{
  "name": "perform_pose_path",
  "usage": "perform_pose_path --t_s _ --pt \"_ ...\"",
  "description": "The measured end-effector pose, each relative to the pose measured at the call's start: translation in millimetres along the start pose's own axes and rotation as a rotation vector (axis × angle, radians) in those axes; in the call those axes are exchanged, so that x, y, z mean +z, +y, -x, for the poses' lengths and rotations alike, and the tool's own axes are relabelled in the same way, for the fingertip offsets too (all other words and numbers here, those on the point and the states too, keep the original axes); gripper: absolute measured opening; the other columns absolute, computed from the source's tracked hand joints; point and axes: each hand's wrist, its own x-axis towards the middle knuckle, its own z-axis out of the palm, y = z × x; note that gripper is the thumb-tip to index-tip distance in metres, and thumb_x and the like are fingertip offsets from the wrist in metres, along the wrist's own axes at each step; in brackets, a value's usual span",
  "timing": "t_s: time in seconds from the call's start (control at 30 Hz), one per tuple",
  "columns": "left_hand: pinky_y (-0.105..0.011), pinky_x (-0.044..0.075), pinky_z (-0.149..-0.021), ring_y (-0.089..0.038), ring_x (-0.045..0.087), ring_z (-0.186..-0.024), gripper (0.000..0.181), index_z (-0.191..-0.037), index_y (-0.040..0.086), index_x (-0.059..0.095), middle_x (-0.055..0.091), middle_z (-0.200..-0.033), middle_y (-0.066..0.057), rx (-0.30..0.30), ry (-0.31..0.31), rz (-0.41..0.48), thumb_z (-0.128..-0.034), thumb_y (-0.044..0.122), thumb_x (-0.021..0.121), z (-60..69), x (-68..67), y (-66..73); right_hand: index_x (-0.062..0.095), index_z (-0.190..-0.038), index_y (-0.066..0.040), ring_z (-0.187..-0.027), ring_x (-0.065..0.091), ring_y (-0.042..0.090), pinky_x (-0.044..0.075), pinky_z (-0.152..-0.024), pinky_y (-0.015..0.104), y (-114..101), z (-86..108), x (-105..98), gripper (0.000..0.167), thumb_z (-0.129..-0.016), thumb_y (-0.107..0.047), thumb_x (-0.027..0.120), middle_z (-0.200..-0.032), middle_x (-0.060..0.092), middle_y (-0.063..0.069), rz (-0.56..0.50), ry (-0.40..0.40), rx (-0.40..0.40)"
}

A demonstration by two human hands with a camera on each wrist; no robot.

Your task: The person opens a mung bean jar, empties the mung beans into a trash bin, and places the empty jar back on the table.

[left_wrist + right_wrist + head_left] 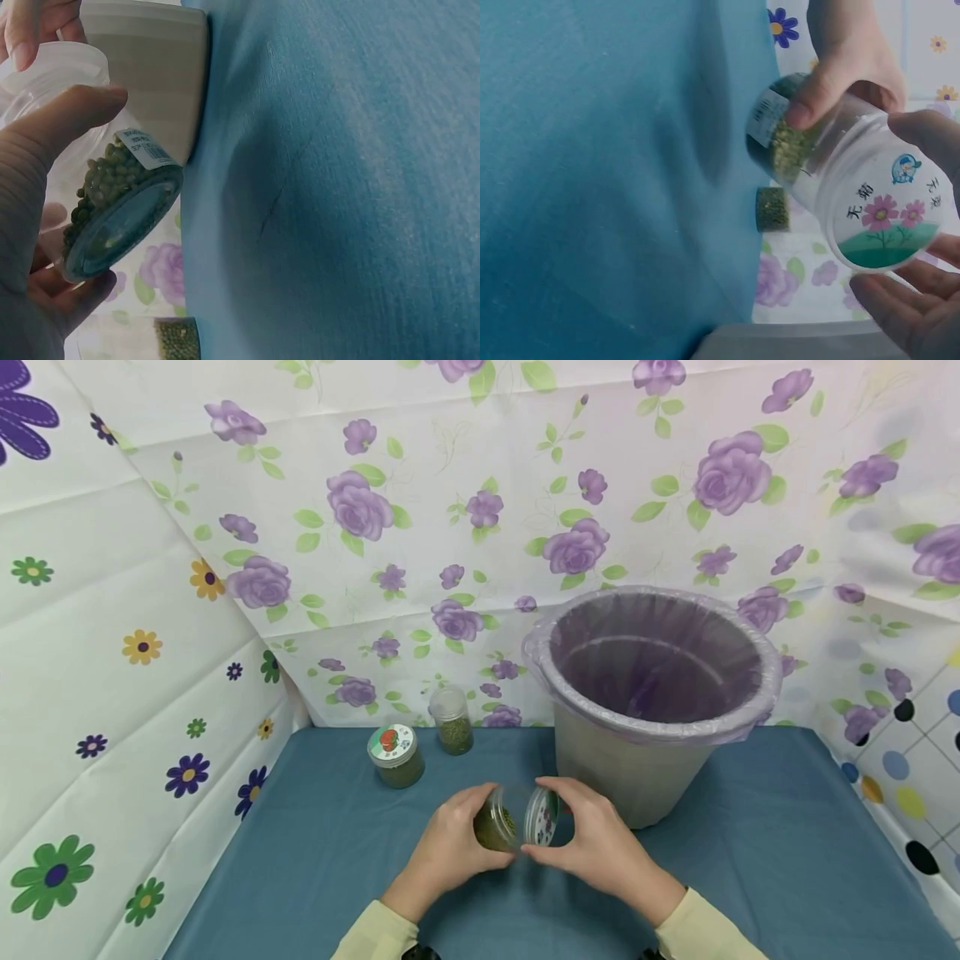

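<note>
1. Sleeves (382,931): pale yellow; they cover both forearms at the near edge of view.
2. Left hand (453,837): gripping the clear jar (492,828) about its body, thumb on one side and fingers on the other; a white barcode label (147,150) shows near the base.
3. Right hand (596,833): gripping the lid (546,817) by its edge, at the jar's mouth; whether the lid is seated cannot be told.
4. Jar attitude: held above the counter (315,868), between the two hands; long axis tilted, running left to right; base low and left, mouth higher and towards the right hand; green beans (112,176) lie inside; the lid's printed pink flowers face right, away from the jar.
5. Grey bin (633,781): upright on the counter, beyond the right hand; a purple liner (660,728) is folded over its rim.
6. Short jar (401,772): upright, far left, red picture on its top; tall jar (454,733) just beside it, upright, green contents low inside.
7. Floral sheet (420,681): purple roses; hangs behind all.
</note>
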Motion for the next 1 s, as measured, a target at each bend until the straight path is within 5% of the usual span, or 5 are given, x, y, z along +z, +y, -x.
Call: perform_pose_path --t_s 0.5,1.0 --pt "-0.034 0.055 -0.082 -0.012 0.059 -0.107 0.088 -0.133 0.026 0.048 0.058 -0.122 0.007 -0.171 0.141 0.045 -0.0599 0.068 0.073 -1.4 -7.1 -9.8 0.052 -0.126 -0.036 -0.106 0.054 0.006 0.052 -0.086 0.035 9.3 3.1 16.4 0.083 -0.054 -0.073 0.071 -0.116 0.059 -0.016 0.102 0.08 0.031" --pt "-0.031 0.054 -0.082 -0.004 0.059 -0.103 0.079 -0.127 0.037 0.047 0.058 -0.113 0.016 -0.234 0.251 0.089 -0.0582 0.058 0.08 -0.9 -10.8 -13.5 0.054 -0.127 -0.017 -0.108 0.06 0.021 0.053 -0.085 0.04 23.9 -5.3 42.0 0.084 -0.054 -0.041 0.089 -0.12 0.06 0.001 0.014 -0.001 0.146"
